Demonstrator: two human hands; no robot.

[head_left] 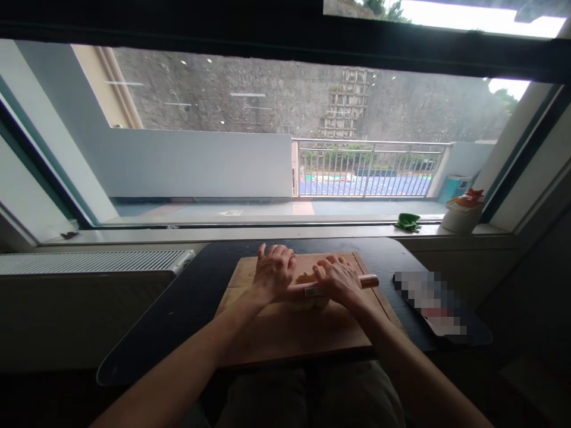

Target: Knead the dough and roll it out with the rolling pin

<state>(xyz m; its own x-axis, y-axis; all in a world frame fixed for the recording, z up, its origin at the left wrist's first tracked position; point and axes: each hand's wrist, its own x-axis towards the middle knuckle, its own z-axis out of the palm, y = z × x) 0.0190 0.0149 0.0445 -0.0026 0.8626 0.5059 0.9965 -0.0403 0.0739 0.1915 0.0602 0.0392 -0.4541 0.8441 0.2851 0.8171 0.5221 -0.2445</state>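
Observation:
A wooden rolling pin (369, 281) lies across a pale lump of dough (308, 304) on a wooden cutting board (294, 342). My left hand (275, 270) bears on the pin's left part, its fingers bent forward over it and hiding that end. Over the right part, my right hand (338, 276) is laid with its fingers curved across the pin, whose end sticks out beyond it. A small label shows on the pin between the hands. Some dough bulges out on both the far and the near side of the pin.
The board rests on a dark table (169, 321) at a window. A blurred flat object (430, 303) lies to its right. On the sill (267, 233) are a green leafy-looking item (407, 222) and a white container (463, 217) with an orange top. A radiator (93, 261) stands at left.

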